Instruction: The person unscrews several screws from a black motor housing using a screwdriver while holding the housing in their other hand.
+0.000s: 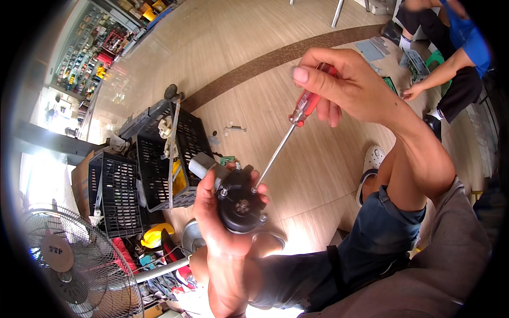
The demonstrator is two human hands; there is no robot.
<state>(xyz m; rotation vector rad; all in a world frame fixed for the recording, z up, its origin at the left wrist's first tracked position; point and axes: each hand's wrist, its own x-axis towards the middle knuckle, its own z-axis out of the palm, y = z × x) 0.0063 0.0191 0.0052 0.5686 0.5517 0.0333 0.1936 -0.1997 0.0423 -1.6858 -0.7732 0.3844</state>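
Observation:
My left hand (220,217) is wrapped round a black gear motor (238,204), a round housing with a grey cylinder sticking out toward the upper left. Several silver screws or posts stand round the housing's rim, and its centre has a worn hub. In my right hand (344,87) is a screwdriver (303,106) with a clear red handle, held by the thumb and curled fingers. Its long shaft slants down to the left, the tip at a post on the housing's upper right edge. Whether the tip sits in a screw slot is too small to tell.
Black plastic crates (159,180) stand at the left, beside a wire-caged fan (69,259). Tools and a yellow item (157,235) lie near the fan. Small parts (235,128) are on the tiled floor. At the upper right, another person (456,58) handles a green circuit board (391,85).

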